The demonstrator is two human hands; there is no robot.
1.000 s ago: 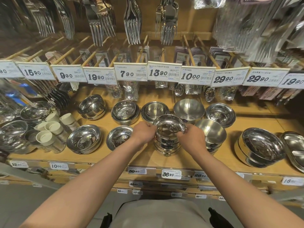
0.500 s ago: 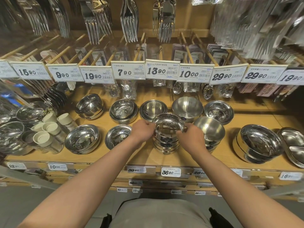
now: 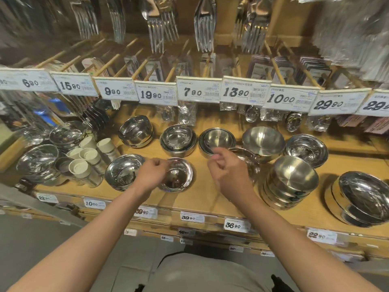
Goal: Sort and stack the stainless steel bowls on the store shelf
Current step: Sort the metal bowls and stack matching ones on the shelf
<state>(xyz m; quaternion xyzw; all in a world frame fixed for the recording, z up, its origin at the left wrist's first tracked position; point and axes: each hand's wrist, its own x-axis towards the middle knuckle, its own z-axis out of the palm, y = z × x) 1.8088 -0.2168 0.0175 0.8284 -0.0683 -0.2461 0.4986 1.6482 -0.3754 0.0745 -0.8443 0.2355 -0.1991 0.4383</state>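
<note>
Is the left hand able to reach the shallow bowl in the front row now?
Probably yes. The left hand is already at the near-left rim of the shallow bowl, and nothing stands between them. Whether it touches the rim, I cannot tell.

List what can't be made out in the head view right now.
- Right hand: motion-blurred; whether it grips anything can't be told, and it hides most of the bowl stack behind it.
- Left hand: fingers curled at the rim of the small bowl; actual grip unclear.
- Price tags: small print unreadable.
- Large bowls: cut off by the right edge.
- Hanging forks: tops cut off by the top edge.
</note>
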